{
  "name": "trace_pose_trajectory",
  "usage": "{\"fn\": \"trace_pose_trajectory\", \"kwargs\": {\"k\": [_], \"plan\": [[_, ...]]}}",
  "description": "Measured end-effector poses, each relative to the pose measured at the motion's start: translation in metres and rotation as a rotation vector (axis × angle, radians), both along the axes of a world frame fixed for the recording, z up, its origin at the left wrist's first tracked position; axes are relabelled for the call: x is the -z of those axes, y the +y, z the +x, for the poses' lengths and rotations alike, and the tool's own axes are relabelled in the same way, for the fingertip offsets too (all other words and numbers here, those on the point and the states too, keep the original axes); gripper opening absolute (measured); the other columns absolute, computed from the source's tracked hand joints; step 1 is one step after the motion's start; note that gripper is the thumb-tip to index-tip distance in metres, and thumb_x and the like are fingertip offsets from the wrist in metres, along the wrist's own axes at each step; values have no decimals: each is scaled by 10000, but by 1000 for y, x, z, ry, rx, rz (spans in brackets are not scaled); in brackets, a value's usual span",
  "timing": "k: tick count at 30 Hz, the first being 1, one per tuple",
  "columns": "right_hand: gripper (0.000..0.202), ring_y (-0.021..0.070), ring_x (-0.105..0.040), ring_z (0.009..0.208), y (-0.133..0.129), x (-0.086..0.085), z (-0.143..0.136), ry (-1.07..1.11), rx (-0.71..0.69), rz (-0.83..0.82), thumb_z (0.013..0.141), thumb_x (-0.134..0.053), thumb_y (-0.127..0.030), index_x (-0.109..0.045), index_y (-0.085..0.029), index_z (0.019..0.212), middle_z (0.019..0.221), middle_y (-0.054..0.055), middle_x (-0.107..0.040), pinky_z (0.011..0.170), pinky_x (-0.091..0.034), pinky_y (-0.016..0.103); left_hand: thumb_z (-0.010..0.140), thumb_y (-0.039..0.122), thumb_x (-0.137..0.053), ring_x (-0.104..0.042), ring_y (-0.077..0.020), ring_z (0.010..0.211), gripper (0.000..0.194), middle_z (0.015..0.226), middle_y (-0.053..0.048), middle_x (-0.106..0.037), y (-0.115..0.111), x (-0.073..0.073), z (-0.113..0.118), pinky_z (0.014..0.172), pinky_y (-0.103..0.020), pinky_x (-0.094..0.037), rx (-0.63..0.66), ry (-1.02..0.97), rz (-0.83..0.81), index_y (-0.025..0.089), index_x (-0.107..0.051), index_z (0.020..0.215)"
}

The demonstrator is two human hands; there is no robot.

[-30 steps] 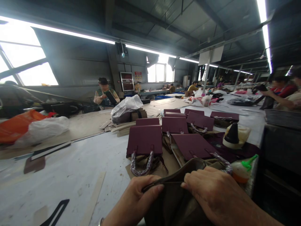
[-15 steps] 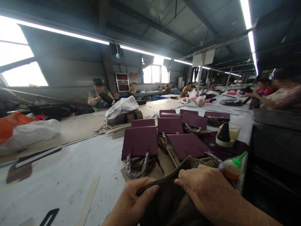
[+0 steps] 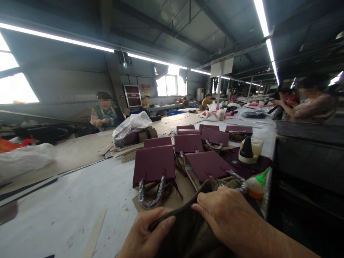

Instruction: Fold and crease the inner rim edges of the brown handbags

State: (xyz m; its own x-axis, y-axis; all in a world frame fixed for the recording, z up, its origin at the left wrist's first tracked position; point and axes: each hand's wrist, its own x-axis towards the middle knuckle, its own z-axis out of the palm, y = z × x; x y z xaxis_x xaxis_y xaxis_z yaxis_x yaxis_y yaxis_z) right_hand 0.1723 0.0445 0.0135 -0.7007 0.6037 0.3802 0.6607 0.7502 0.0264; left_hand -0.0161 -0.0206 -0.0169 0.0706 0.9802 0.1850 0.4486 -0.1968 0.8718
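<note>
A dark olive-brown fabric bag lining fills the bottom middle of the head view, its rim stretched between my hands. My left hand pinches the left end of that rim, thumb on the near side. Farther right along the same edge, my right hand grips the cloth with curled fingers. Beyond them a maroon handbag lies with its plastic-wrapped handle toward me. Another maroon handbag is just past my right hand. The lower part of the cloth is out of view.
Several more maroon bags stand behind. On the right are a pot with a black cone and a green-nozzled bottle, near the table edge. A white plastic bag and card stacks sit farther back. Co-workers work around the tables.
The view has turned slightly right, so the scene sits farther left. Both hands keep their hold on the lining's rim. A co-worker at left has lowered a dark item.
</note>
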Motion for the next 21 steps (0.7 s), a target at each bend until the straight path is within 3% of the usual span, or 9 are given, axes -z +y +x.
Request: {"fn": "trace_pose_trajectory", "kwargs": {"k": [8, 12, 17, 21], "plan": [[185, 174, -563, 527, -1, -4, 0, 6, 21, -13, 805, -509, -210, -557, -210, 626, 575, -12, -634, 547, -285, 280, 809, 321, -481, -603, -164, 753, 264, 804, -12, -668, -5, -12, 4, 703, -191, -467, 58, 42, -18, 202, -659, 962], [184, 188, -575, 536, -4, -6, 1, -20, 31, -40, 807, -501, -218, -561, -212, 634, 583, -8, -639, 538, -301, 283, 784, 306, -515, -593, -192, 862, 237, 834, -6, -681, -5, -16, 5, 804, -216, -444, 21, 131, -6, 230, -669, 948], [196, 198, -594, 545, -6, -10, 2, -41, 63, -62, 816, -487, -231, -572, -206, 641, 581, 10, -643, 535, -333, 283, 779, 342, -522, -601, -176, 730, 258, 742, -3, -672, -1, -12, 4, 664, -200, -474, 49, 29, -85, 210, -673, 940], [226, 220, -615, 569, -5, -18, -1, -83, 100, -107, 837, -454, -262, -603, -204, 676, 609, 36, -662, 523, -373, 286, 764, 396, -538, -595, -196, 753, 324, 777, -33, -678, 3, -7, -2, 640, -215, -470, 28, -77, -227, 172, -668, 958]]}}
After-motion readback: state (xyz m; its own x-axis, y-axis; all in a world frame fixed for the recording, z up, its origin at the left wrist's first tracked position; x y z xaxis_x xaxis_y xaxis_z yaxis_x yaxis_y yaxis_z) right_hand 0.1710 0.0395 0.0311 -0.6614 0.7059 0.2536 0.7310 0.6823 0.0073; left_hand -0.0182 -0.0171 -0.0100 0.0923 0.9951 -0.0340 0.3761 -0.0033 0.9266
